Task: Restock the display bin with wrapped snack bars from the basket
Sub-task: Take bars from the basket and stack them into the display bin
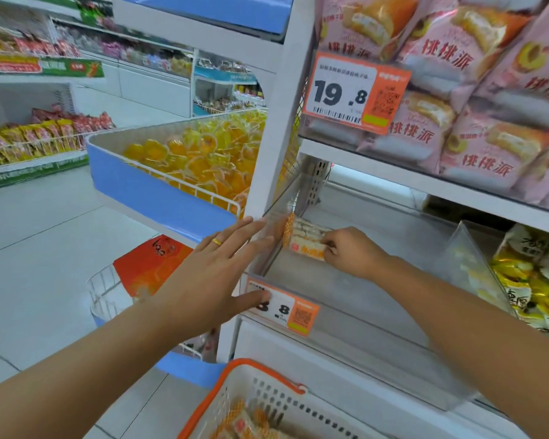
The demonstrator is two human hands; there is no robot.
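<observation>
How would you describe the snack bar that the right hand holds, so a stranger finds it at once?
Look at the clear display bin under the shelf of pink packs. At its back left corner, the right hand pinches the snack bar: the only pack there, white with orange edges.

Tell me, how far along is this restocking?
Barely begun. The clear display bin holds almost nothing. In hand: the right hand grips a few wrapped snack bars against the bin's back left corner, while the left hand rests open on its outer side. Left: more bars wait in the basket.
</observation>
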